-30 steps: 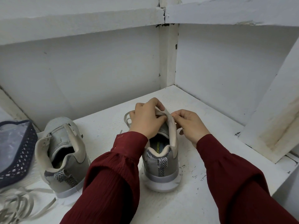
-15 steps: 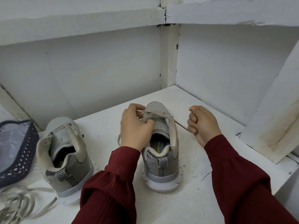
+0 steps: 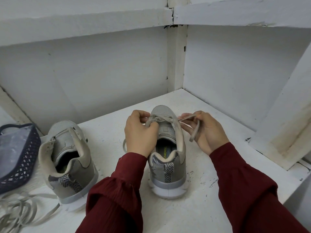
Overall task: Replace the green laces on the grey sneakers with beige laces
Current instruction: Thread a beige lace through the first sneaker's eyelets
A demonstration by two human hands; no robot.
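Two hands worked a flat beige lace (image 3: pixel 186 117) through a grey mesh sneaker with a white sole (image 3: pixel 168 172) on a white painted shelf (image 3: pixel 104 132).
The sneaker stood mid-shelf, heel toward the camera. The left hand (image 3: pixel 140 132) closed its grip on the lace at the front eyelets, and its fingers hid that side. The right hand (image 3: pixel 210 132) pinched the other run, with the free end hanging across its palm. A second grey sneaker (image 3: pixel 67 162) stood unlaced to the left. Pale loose laces (image 3: pixel 20 209), their colour hard to tell, and a dark blue lattice basket (image 3: pixel 21 165) were cut off at the left edge.
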